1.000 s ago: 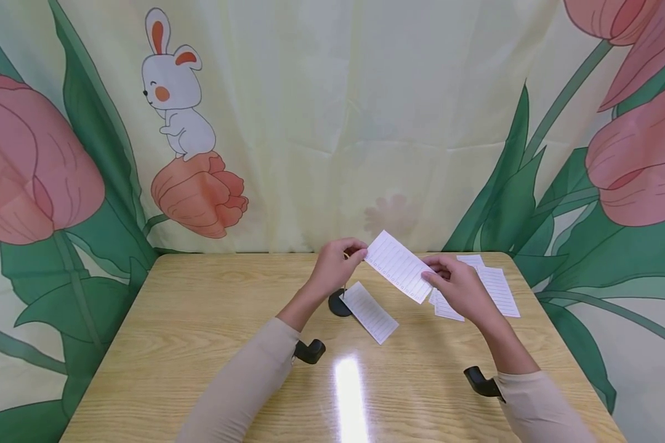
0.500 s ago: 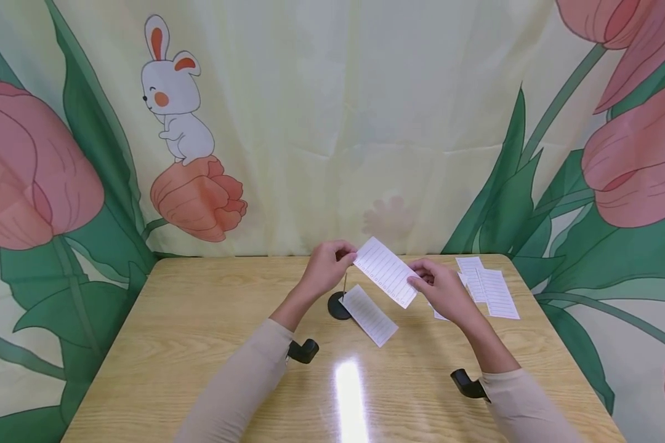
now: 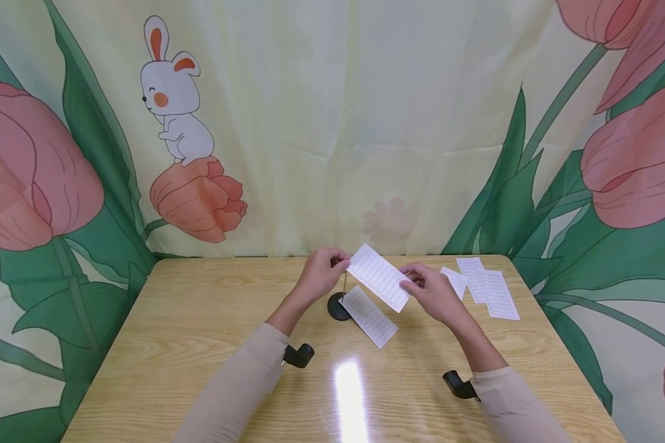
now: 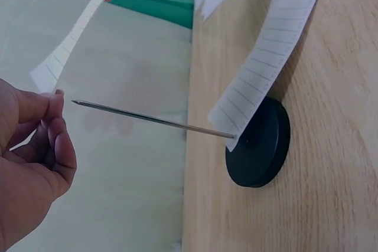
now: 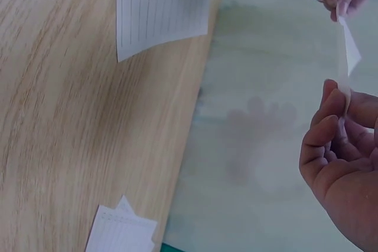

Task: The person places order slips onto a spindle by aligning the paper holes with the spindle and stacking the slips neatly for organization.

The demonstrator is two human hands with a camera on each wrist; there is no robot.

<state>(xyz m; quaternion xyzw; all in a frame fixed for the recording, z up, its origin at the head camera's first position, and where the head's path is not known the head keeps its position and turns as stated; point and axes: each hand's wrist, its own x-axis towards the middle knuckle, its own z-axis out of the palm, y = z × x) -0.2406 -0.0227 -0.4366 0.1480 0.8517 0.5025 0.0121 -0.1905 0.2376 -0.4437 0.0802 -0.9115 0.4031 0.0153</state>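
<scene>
Both hands hold one white lined paper slip in the air, tilted. My left hand pinches its left end; my right hand pinches the opposite end. Just beyond the left fingertips is the pointed tip of a receipt spike, whose thin metal rod rises from a round black base. Another lined slip is pierced low on that rod, resting on the base and sloping down to the table. In the left wrist view the held slip is apart from the spike tip.
Several loose lined slips lie overlapping at the table's back right. A printed curtain hangs behind the back edge. Black curved pieces stick out at both wrists.
Both hands have moved left and slightly down with the held slip, bringing it nearer the spike. More of the loose slips at the right shows now. The pierced slip stays in place.
</scene>
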